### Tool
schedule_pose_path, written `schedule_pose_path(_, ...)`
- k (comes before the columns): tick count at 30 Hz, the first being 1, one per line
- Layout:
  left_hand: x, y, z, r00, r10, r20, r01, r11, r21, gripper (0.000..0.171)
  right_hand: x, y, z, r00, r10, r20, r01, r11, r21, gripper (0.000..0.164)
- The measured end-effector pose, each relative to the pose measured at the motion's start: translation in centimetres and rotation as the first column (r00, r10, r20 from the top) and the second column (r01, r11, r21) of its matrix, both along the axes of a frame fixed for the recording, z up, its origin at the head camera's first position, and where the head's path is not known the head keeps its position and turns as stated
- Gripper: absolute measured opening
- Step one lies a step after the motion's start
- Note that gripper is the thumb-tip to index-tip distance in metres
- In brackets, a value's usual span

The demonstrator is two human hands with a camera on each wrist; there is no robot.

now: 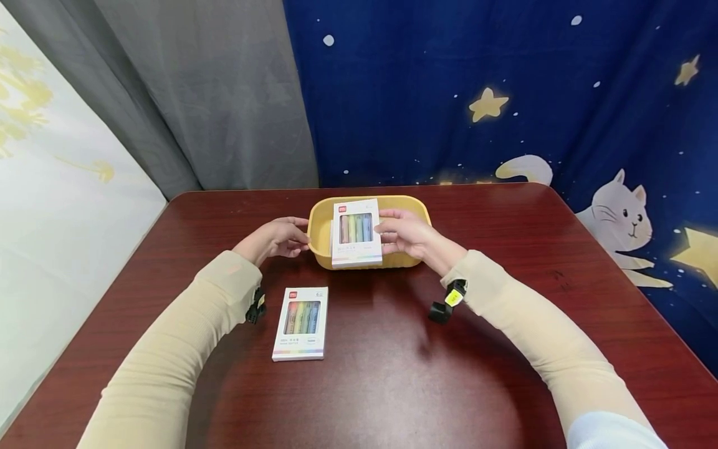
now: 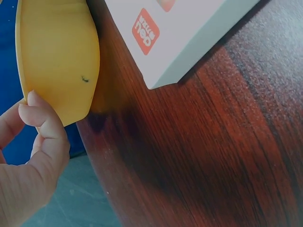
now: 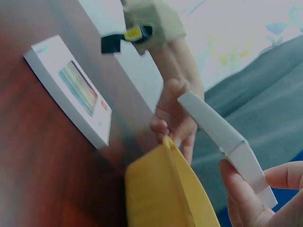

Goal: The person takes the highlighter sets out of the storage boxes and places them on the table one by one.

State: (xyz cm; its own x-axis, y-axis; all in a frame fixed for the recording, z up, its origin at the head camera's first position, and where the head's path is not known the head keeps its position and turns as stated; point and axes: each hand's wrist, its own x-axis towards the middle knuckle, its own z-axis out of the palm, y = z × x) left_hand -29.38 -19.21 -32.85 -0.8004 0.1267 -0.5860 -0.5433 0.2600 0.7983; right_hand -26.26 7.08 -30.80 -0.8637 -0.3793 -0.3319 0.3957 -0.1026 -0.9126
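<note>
A yellow oval basket (image 1: pixel 321 240) stands near the table's far edge. My left hand (image 1: pixel 278 237) pinches its left rim between thumb and fingers, as the left wrist view also shows. My right hand (image 1: pixel 408 233) grips a white box (image 1: pixel 356 254) of pastel markers by its right edge and holds it over the basket, window side up. In the right wrist view the held box (image 3: pixel 215 125) is seen edge-on, above the basket's rim. Another white marker box (image 1: pixel 300 349) lies flat on the table, nearer to me and left of the basket.
The dark red wooden table (image 1: pixel 392 386) ends just behind the basket. Beyond it hang a grey curtain (image 1: pixel 219 93) and a blue curtain (image 1: pixel 404 93) with stars and a cat. Black wrist cameras sit on both sleeves.
</note>
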Motion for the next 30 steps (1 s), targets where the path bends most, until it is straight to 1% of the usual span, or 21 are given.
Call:
schedule_pose_path(6, 0.1, 0.0, 0.0, 1.0, 0.002, -0.003, -0.002, 1.0, 0.01, 0.063, 2.1, 0.8, -0.5, 0.999, 0.036, 0.013, -0.036, 0.998, -0.042, 0.053)
schedule_pose_path(12, 0.1, 0.0, 0.0, 1.0, 0.0, -0.005, 0.0, 1.0, 0.008, 0.062, 3.6, 1.3, -1.4, 0.997, 0.07, 0.023, -0.069, 0.996, -0.057, 0.054)
schedule_pose_path(17, 0.1, 0.0, 0.0, 1.0, 0.003, -0.005, -0.003, 1.0, 0.005, 0.06, 4.7, 1.6, -2.6, 0.995, 0.097, 0.035, -0.094, 0.994, -0.061, 0.051)
schedule_pose_path(23, 0.1, 0.1, 0.1, 1.0, -0.002, -0.007, 0.002, 1.0, 0.003, 0.061, 6.4, 1.6, -4.0, 0.985, 0.165, 0.047, -0.163, 0.985, -0.052, 0.049)
schedule_pose_path(26, 0.2, 0.1, 0.1, 1.0, -0.004, -0.014, 0.004, 1.0, 0.003, 0.062, 7.0, 1.4, -4.6, 0.985, 0.167, 0.051, -0.165, 0.986, -0.035, 0.047)
schedule_pose_path(30, 0.2, 0.1, 0.1, 1.0, -0.005, -0.016, 0.005, 1.0, -0.003, 0.062, 7.4, 1.2, -5.4, 0.985, 0.161, 0.062, -0.16, 0.987, -0.02, 0.046)
